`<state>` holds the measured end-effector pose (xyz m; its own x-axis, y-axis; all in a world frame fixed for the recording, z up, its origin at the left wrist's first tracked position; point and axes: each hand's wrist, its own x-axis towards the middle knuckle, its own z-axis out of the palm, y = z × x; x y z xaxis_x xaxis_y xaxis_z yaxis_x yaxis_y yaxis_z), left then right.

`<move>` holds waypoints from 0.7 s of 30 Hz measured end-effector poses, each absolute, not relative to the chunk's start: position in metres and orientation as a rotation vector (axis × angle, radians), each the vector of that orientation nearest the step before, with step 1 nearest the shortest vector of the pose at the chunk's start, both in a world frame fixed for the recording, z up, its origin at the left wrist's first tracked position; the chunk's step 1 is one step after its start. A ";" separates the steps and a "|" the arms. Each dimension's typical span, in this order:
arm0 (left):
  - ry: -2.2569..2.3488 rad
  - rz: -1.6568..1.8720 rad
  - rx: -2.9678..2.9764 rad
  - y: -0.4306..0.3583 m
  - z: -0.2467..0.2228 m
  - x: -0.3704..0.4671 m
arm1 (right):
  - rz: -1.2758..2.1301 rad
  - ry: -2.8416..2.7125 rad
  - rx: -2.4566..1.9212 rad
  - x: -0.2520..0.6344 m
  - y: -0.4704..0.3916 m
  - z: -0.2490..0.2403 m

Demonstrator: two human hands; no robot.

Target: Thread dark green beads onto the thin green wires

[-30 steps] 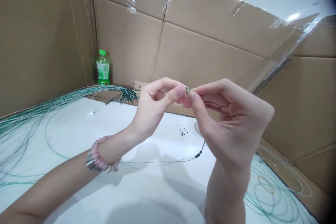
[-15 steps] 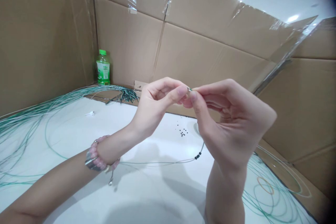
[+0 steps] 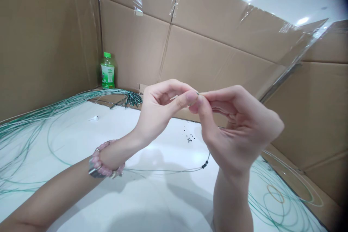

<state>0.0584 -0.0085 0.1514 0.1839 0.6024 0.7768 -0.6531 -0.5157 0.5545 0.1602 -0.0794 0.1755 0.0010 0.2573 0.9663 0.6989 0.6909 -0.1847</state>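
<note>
My left hand [image 3: 165, 108] and my right hand [image 3: 233, 123] meet fingertip to fingertip above the white table, both pinching. Between the thumbs and forefingers a tiny bit of green cord [image 3: 197, 93] shows; its details are mostly covered by the fingers. A thin cord [image 3: 168, 170] runs across the table below and rises toward my right hand, with a few small black beads [image 3: 204, 164] threaded on it. Loose black beads [image 3: 189, 138] lie scattered on the table beyond my hands. A pink beaded bracelet [image 3: 103, 166] circles my left wrist.
Long green cords [image 3: 67, 103] spread over the left side, bunched near the back. More loops [image 3: 282, 195] and an orange ring [image 3: 275, 193] lie at right. A green bottle [image 3: 108, 72] stands in the back corner by cardboard walls [image 3: 130, 40]. Small white earbud-like item [image 3: 95, 118] at left.
The fingertips of both hands have drawn closer together, hiding more of the small piece between them. My right hand has shifted slightly left, and the black beads on the cord sit slightly lower.
</note>
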 end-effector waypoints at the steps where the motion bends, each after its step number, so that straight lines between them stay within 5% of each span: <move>1: -0.046 1.549 1.444 -0.008 0.152 0.058 | -0.399 -1.583 -0.796 0.161 -0.079 0.175; 21: 0.047 1.614 1.532 0.001 0.153 0.052 | -0.316 -1.591 -0.849 0.165 -0.078 0.176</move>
<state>0.0520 0.0012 0.1528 0.1529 0.5987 0.7863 -0.5516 -0.6085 0.5705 0.1653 -0.0782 0.1760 0.0131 0.3400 0.9403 0.6737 0.6919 -0.2595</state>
